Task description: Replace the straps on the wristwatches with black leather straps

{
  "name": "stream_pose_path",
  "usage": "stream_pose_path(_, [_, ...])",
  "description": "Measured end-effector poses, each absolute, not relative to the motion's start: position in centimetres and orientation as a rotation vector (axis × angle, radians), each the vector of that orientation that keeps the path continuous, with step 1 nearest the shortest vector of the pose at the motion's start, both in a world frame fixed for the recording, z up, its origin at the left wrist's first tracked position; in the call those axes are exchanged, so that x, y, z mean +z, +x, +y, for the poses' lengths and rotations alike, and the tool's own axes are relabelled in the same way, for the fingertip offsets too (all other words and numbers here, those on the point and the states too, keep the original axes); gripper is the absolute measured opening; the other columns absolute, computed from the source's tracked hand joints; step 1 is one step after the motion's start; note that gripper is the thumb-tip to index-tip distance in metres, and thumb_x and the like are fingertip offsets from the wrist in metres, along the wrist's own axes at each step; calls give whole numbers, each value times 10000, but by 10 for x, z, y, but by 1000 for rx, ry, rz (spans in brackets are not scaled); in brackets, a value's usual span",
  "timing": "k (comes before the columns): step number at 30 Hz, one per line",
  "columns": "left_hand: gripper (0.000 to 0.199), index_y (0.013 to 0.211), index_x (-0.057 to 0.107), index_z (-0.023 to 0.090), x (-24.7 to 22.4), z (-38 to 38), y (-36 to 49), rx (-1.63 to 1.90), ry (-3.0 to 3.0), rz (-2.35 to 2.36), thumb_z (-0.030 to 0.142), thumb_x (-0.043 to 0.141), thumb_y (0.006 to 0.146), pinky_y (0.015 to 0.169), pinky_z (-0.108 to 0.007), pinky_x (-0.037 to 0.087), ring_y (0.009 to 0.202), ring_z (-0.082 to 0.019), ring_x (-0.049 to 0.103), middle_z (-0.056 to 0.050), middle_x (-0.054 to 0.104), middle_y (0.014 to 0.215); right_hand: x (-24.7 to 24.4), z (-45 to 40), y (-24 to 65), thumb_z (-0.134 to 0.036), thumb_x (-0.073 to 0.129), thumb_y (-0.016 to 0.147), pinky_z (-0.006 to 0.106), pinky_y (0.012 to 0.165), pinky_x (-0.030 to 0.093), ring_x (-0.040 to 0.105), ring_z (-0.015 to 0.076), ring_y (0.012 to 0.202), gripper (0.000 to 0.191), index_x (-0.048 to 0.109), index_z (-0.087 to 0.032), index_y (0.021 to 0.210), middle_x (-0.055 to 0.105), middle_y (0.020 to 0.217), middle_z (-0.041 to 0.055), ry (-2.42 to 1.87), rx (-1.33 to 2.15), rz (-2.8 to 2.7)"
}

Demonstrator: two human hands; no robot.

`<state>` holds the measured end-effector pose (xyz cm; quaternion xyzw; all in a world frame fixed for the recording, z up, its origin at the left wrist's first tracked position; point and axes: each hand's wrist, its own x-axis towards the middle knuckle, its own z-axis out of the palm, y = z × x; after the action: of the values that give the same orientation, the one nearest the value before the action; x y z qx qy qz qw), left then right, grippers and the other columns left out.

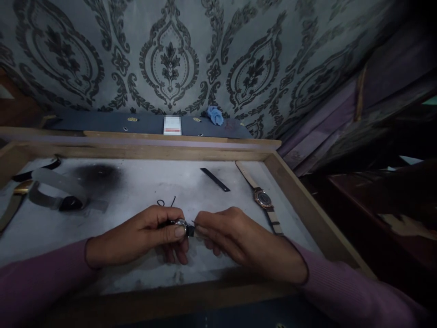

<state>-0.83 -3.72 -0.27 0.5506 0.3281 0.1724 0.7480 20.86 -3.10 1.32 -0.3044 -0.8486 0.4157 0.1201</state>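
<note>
the small watch (180,223) is held up between the 2 hands, just above the pale floor of a wooden tray (177,153), near its front side. the left hand (150,232) grasps its round, shiny case, thumb pressed on the near side and the forefinger curled behind. the right hand (235,232) is pinched together by the short dark strap piece (191,231) at the case's right side; a thin dark tip shows at those fingers, but what they grip is hidden, so i cannot tell. the watch should be light, with a hard, stiff case that looks smooth enough to slip if squeezed off-centre; the crystal is probably the fragile part. best hold is likely by the case's rim, thumb and finger opposed, keeping pressure off the glass. the strap piece would probably bend more easily than the case, so a close pinch beside the case should steady it best. a flat black strip (215,180) and a pale-strapped watch (262,198) lie well apart from the hands, further back and to the right.
</note>
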Motion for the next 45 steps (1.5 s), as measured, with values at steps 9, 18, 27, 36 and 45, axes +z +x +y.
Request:
stream_pose_path(9, [258,869,595,126,-1,-38,-8,360,1297,747,334,464,947,679,-265,517,706,-145,621,-57,656,778,13,-29,209,-176,361,958,176,489,386,508,69,504,207,518,-155,825,553,626,-13,-898,1210,-2536])
stream_pose_path(18, [174,975,611,194,8,-35,-13,442,1460,726,297,477,934,649,-194,492,757,-111,530,-27,530,1038,9,-26,206,-377,408,966,193,566,491,593,100,653,308,514,-153,783,576,739,22,-1007,1530,-1886])
stream_pose_path(27, [193,1038,644,268,9,-31,-19,400,1437,638,325,502,919,741,-209,472,870,-152,535,-24,541,1129,4,-22,206,-261,421,971,159,545,403,499,47,571,282,562,-126,768,581,704,-1,-988,1689,-1600])
stream_pose_path(36, [218,953,639,213,10,-28,-18,374,1476,680,364,484,925,784,-205,407,879,-160,519,-19,575,996,1,-21,205,-263,387,980,143,468,489,595,60,510,260,529,-143,797,645,674,7,-949,1825,-1258])
stream_pose_path(45, [226,936,624,212,10,-26,-19,349,1498,667,375,468,925,770,-212,380,853,-158,499,-13,564,961,0,-21,207,-310,351,993,136,456,510,649,83,521,272,484,-164,806,680,649,20,-958,1875,-1134])
